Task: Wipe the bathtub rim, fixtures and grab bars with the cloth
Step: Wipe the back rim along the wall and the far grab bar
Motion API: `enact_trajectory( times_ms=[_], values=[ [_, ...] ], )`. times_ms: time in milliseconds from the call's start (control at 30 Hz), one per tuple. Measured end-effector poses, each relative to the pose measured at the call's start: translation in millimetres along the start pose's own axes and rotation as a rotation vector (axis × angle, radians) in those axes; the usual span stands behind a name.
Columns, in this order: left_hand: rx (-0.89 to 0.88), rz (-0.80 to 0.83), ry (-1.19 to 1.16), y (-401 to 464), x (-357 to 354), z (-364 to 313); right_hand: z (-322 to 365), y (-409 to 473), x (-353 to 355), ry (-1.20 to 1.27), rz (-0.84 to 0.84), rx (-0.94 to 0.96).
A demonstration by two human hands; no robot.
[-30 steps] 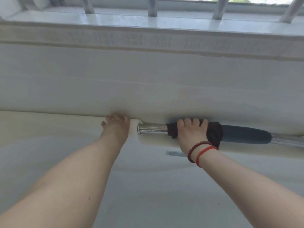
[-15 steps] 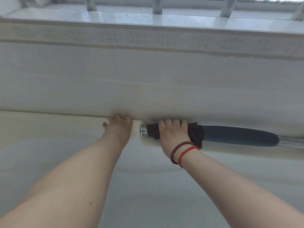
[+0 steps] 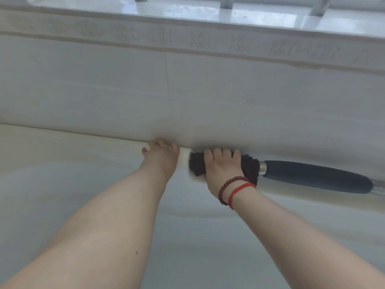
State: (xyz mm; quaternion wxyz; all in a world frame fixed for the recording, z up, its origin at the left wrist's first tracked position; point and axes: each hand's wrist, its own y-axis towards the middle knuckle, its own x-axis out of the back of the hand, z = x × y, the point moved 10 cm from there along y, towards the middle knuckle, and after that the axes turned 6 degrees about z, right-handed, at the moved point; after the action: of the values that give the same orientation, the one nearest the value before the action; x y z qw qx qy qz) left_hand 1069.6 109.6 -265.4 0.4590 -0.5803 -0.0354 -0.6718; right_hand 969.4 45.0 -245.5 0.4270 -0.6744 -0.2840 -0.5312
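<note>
The right hand (image 3: 221, 165) curls its fingers round the soft, limp cloth (image 3: 249, 167), wrapping the rigid, likely slippery grab bar (image 3: 312, 176); the left hand (image 3: 161, 157) braces on the bathtub rim (image 3: 62, 138), fingers bent over its far edge.

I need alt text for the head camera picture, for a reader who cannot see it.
The right hand grips a dark cloth wrapped around the grab bar at its left end. The left hand rests on the bathtub rim beside it.
</note>
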Motion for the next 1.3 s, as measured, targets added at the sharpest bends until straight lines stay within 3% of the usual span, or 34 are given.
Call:
enact_trajectory(
  times_ms=[367,733,867,967,1100,1300],
  values=[
    [0.011,0.013,0.001,-1,-1,1,27,15,-2,-0.038,0.041,0.064],
    [-0.038,0.019,-0.09,-1,3,1,26,21,0,-0.122,0.133,-0.007],
    [-0.132,-0.106,-0.023,-13,7,1,24,18,0,-0.15,0.185,-0.077],
    [-0.217,-0.152,0.111,-19,-13,39,23,16,0,-0.163,0.198,-0.122],
    [-0.019,-0.085,0.165,-9,-44,135,21,16,1,-0.17,0.18,-0.149],
    [0.021,-0.044,0.191,13,-53,140,18,21,-6,-0.182,0.196,-0.177]
  ],
)
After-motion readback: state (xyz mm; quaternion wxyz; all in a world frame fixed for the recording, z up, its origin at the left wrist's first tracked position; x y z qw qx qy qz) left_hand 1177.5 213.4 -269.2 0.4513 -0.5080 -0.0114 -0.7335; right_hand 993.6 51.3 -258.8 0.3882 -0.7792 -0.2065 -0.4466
